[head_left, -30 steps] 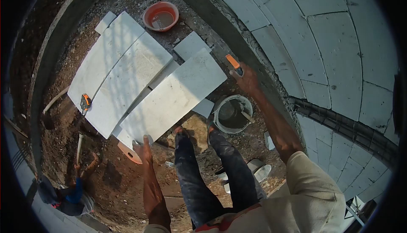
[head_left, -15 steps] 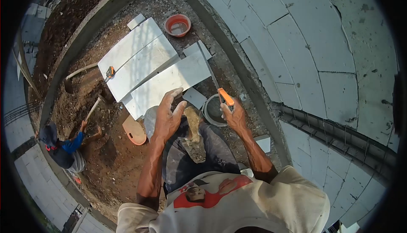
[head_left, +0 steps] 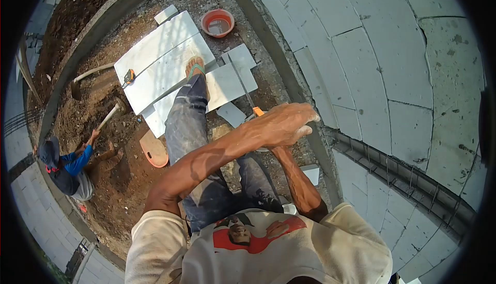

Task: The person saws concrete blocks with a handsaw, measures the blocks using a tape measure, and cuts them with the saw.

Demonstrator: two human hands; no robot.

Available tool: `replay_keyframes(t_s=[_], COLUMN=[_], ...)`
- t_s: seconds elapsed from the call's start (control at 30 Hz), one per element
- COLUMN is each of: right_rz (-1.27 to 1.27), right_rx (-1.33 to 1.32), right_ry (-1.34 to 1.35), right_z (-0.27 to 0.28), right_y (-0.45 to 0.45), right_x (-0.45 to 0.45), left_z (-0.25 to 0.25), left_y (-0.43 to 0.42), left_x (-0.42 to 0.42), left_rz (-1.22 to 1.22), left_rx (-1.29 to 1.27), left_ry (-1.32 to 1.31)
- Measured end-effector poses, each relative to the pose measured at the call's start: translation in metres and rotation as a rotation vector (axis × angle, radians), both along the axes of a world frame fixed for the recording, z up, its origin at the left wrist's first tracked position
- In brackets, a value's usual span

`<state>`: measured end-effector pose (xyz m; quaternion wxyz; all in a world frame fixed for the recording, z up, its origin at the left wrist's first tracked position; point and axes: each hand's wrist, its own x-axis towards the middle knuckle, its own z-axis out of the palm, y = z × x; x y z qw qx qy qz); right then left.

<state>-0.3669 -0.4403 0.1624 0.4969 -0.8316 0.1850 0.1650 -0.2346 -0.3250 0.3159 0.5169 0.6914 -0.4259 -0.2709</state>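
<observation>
A hand saw with an orange handle (head_left: pixel 258 111) has its long thin blade (head_left: pixel 241 79) slanting up and left over the white blocks. My right hand (head_left: pixel 279 153) is on the saw, mostly covered by my left forearm, which crosses in front of it. At the end of that forearm, my left hand (head_left: pixel 289 124) is above the right wrist, thumb apart from the fingers and nothing visible in it. My sandalled foot (head_left: pixel 196 68) rests on the white lightweight blocks (head_left: pixel 164 62). A tape measure (head_left: pixel 129 76) lies at their left edge.
An orange bucket (head_left: pixel 217 23) stands beyond the blocks. An orange-edged board (head_left: pixel 154 148) lies on the soil. At left, a co-worker (head_left: pixel 72 168) in blue sleeves holds a wooden-handled tool (head_left: pixel 107 116). A pale block wall (head_left: pixel 372 67) rises on the right.
My left hand has swung right, across my right hand. One foot has stepped up onto the blocks. The saw has shifted slightly left, and the co-worker has moved with the tool.
</observation>
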Motion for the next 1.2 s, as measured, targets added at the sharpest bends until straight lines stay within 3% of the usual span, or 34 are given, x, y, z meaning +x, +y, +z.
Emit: replay_keyframes(t_s=[0.23, 0.3, 0.4, 0.6, 0.87, 0.9, 0.93, 1.0, 1.1, 1.2], right_rz=[-0.001, -0.001, -0.001, 0.003, 0.009, 0.029, 0.173, 0.153, 0.160, 0.115], right_rx=[-0.093, -0.116, -0.143, -0.206, -0.476, -0.517, -0.447, -0.397, -0.532, -0.359], right_ry=[0.026, 0.027, 0.020, -0.022, -0.219, -0.163, 0.242, 0.126, 0.016, -0.048], right_z=[-0.031, -0.033, -0.042, -0.048, -0.063, -0.078, -0.091, -0.115, -0.084, -0.048], right_y=[0.015, 0.020, 0.022, 0.030, 0.077, 0.087, 0.081, 0.084, 0.068, 0.045], right_x=[0.032, 0.042, 0.050, 0.063, 0.128, 0.152, 0.169, 0.178, 0.139, 0.084], left_z=[-0.075, -0.086, -0.092, -0.089, -0.084, -0.082, -0.084, -0.088, -0.090, -0.086], left_y=[0.010, 0.023, 0.021, 0.008, 0.012, 0.012, 0.011, 0.008, 0.009, 0.014], left_x=[0.055, 0.067, 0.079, 0.093, 0.106, 0.104, 0.102, 0.099, 0.104, 0.115], left_rz=[0.157, 0.049, 0.079, 0.213, 0.218, 0.199, 0.197, 0.276, 0.271, 0.313], left_rx=[0.071, 0.458, 0.531, 0.409, 0.493, 0.492, 0.497, 0.462, 0.432, 0.424], left_ry=[-0.013, -0.458, -0.497, -0.524, -0.542, -0.536, -0.532, -0.554, -0.513, -0.495])
